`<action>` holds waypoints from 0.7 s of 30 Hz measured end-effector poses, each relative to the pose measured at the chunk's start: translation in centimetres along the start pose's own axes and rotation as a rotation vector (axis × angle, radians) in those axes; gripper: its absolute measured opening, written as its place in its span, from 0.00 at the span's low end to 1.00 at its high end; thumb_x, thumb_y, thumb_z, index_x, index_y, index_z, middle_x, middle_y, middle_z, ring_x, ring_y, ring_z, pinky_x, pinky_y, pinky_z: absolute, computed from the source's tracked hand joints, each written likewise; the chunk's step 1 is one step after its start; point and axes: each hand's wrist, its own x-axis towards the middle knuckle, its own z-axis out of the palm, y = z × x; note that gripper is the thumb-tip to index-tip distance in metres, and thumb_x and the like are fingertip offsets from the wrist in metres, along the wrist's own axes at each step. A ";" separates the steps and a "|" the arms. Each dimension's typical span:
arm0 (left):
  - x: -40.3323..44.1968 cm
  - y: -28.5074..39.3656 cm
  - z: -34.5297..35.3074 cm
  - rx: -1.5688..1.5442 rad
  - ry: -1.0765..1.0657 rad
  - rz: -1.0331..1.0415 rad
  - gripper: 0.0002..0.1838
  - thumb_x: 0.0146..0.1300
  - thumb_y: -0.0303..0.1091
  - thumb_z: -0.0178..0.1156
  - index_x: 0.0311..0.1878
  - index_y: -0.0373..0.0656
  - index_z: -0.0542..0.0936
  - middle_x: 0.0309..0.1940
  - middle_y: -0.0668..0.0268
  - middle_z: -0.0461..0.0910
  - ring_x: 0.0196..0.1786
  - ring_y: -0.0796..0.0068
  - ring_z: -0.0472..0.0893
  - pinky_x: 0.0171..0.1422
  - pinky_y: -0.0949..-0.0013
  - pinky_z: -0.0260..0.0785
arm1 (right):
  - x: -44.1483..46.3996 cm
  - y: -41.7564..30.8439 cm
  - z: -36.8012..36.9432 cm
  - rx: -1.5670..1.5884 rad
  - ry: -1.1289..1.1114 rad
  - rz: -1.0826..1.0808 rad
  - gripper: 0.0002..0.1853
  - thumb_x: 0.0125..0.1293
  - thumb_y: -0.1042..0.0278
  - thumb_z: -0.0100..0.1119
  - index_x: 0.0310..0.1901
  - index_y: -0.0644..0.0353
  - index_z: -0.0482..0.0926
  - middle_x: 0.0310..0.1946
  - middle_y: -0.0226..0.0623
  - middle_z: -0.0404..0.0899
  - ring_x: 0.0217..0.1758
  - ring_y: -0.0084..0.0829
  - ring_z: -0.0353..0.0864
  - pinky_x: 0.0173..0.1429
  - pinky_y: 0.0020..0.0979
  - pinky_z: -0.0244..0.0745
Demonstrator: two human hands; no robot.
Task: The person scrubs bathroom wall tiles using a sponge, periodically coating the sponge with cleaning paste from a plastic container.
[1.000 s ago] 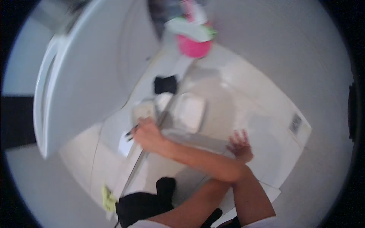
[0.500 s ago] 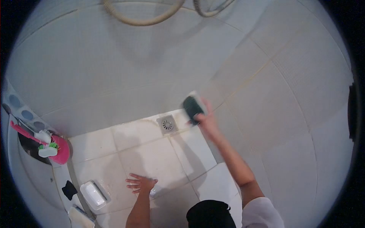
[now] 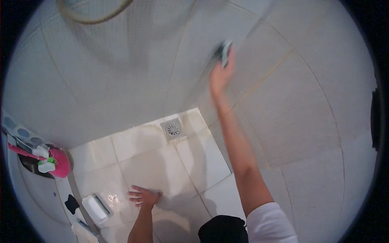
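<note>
My right hand (image 3: 222,77) is raised at the corner where the tiled walls meet. Closed in its fingers is a dark green and white scrubber (image 3: 226,53), blurred by motion; its scrubbing face seems turned to the wall, though I cannot tell whether it touches. Low on the pale floor tiles (image 3: 152,170), my left hand (image 3: 144,197) rests with fingers spread, holding nothing. Left of that hand lies a white plastic container (image 3: 96,209). A square metal floor drain (image 3: 173,129) sits near the corner, below my right arm.
A pink holder (image 3: 60,163) with a green-bristled brush (image 3: 47,165) and other cleaning tools stands at the left. Near it lies a small black object (image 3: 72,204) on the ledge. A beige ribbed hose (image 3: 95,20) hangs at the top. My dark-covered knee (image 3: 223,229) shows at the bottom.
My right hand has moved up from near the floor corner to higher on the wall, carrying the scrubber. The view has shifted somewhat; my left hand stays spread on the floor.
</note>
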 end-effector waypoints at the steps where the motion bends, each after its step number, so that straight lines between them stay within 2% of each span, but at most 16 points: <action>1: 0.1 0.0 0.0 -0.022 0.015 0.015 0.80 0.37 0.49 0.79 0.67 0.46 0.14 0.65 0.40 0.04 0.68 0.30 0.13 0.68 0.26 0.30 | 3.0 -2.0 -0.1 0.004 0.104 -0.128 0.36 0.48 0.87 0.47 0.65 0.69 0.62 0.65 0.54 0.64 0.68 0.48 0.64 0.73 0.37 0.52; 3: 0.0 0.3 0.0 -0.013 0.011 0.000 0.80 0.37 0.49 0.78 0.67 0.46 0.14 0.65 0.40 0.04 0.68 0.30 0.13 0.68 0.27 0.28 | 6.9 -2.8 0.8 0.008 0.146 -0.303 0.37 0.47 0.88 0.46 0.66 0.67 0.63 0.66 0.54 0.62 0.69 0.51 0.60 0.73 0.40 0.51; 4: -0.1 0.3 -0.1 -0.008 0.009 -0.007 0.79 0.38 0.50 0.77 0.67 0.45 0.14 0.65 0.41 0.04 0.68 0.31 0.12 0.69 0.28 0.26 | 5.6 -2.1 1.5 0.006 0.142 -0.297 0.37 0.47 0.88 0.46 0.66 0.67 0.63 0.66 0.54 0.62 0.69 0.51 0.60 0.73 0.40 0.51; 6: -0.2 0.4 -0.4 -0.009 0.002 -0.013 0.79 0.38 0.49 0.77 0.67 0.45 0.14 0.65 0.41 0.04 0.68 0.31 0.12 0.68 0.28 0.25 | 0.8 -0.7 3.9 -0.261 0.075 -0.359 0.39 0.46 0.88 0.47 0.67 0.64 0.62 0.69 0.54 0.57 0.71 0.55 0.53 0.73 0.46 0.48; 8: -0.5 0.6 -0.6 -0.013 -0.010 -0.015 0.79 0.38 0.49 0.77 0.67 0.45 0.15 0.65 0.40 0.04 0.68 0.30 0.12 0.68 0.27 0.25 | -4.9 2.4 4.1 -0.244 -0.062 -0.108 0.41 0.45 0.88 0.47 0.68 0.61 0.62 0.70 0.54 0.54 0.71 0.58 0.48 0.73 0.50 0.45; 9: -0.6 0.6 -0.8 -0.014 -0.012 0.001 0.79 0.37 0.50 0.78 0.68 0.44 0.15 0.65 0.40 0.05 0.68 0.30 0.13 0.68 0.27 0.25 | -5.2 2.5 3.4 -0.248 -0.064 -0.107 0.41 0.45 0.88 0.47 0.68 0.61 0.62 0.70 0.54 0.54 0.71 0.58 0.48 0.73 0.50 0.45; 11: -0.7 0.4 -0.9 -0.010 -0.022 0.013 0.79 0.37 0.50 0.78 0.68 0.44 0.15 0.66 0.39 0.06 0.68 0.29 0.13 0.67 0.26 0.25 | -4.9 3.1 1.3 -0.279 -0.245 -0.012 0.40 0.45 0.88 0.47 0.68 0.63 0.61 0.70 0.56 0.54 0.70 0.59 0.51 0.72 0.50 0.45; 13: -0.6 0.3 -0.6 -0.010 0.014 0.026 0.79 0.37 0.50 0.78 0.68 0.44 0.15 0.66 0.38 0.07 0.68 0.29 0.14 0.67 0.25 0.25 | -1.3 2.9 1.3 -0.172 -0.143 -0.170 0.39 0.47 0.86 0.49 0.67 0.66 0.60 0.70 0.57 0.54 0.68 0.61 0.51 0.72 0.50 0.44; 15: -0.7 0.7 -0.6 -0.006 0.005 0.010 0.79 0.37 0.50 0.77 0.68 0.44 0.15 0.66 0.37 0.07 0.68 0.29 0.14 0.67 0.25 0.25 | 3.4 -0.5 1.7 -0.126 -0.046 -0.279 0.39 0.47 0.85 0.50 0.67 0.70 0.59 0.69 0.58 0.54 0.68 0.60 0.52 0.72 0.50 0.44; 16: -0.6 0.6 -0.7 0.002 0.001 -0.004 0.79 0.38 0.51 0.77 0.68 0.44 0.15 0.66 0.37 0.07 0.68 0.28 0.15 0.67 0.25 0.25 | 3.8 -1.3 2.2 -0.124 -0.046 -0.271 0.39 0.47 0.85 0.50 0.67 0.70 0.59 0.69 0.58 0.54 0.68 0.60 0.52 0.72 0.50 0.44; 17: -0.3 0.5 -0.7 0.005 0.007 -0.011 0.79 0.38 0.51 0.77 0.68 0.44 0.15 0.66 0.37 0.07 0.68 0.28 0.15 0.67 0.25 0.25 | 3.8 -2.1 2.9 -0.220 0.010 -0.325 0.39 0.47 0.85 0.51 0.67 0.69 0.59 0.69 0.58 0.55 0.69 0.58 0.53 0.72 0.50 0.44; 19: 0.5 0.1 0.0 0.036 0.020 0.005 0.81 0.36 0.52 0.79 0.66 0.47 0.13 0.65 0.38 0.06 0.68 0.26 0.17 0.67 0.24 0.32 | 1.2 -1.6 3.6 -0.316 0.060 -0.379 0.39 0.47 0.85 0.51 0.67 0.69 0.59 0.69 0.58 0.55 0.70 0.56 0.53 0.72 0.51 0.44; 21: 1.1 -0.1 0.3 0.026 0.032 0.020 0.81 0.36 0.53 0.79 0.66 0.47 0.13 0.65 0.38 0.06 0.68 0.26 0.17 0.67 0.24 0.32 | -4.7 2.5 3.4 -0.375 -0.098 -0.234 0.39 0.48 0.86 0.51 0.68 0.67 0.58 0.68 0.58 0.56 0.72 0.52 0.54 0.74 0.51 0.41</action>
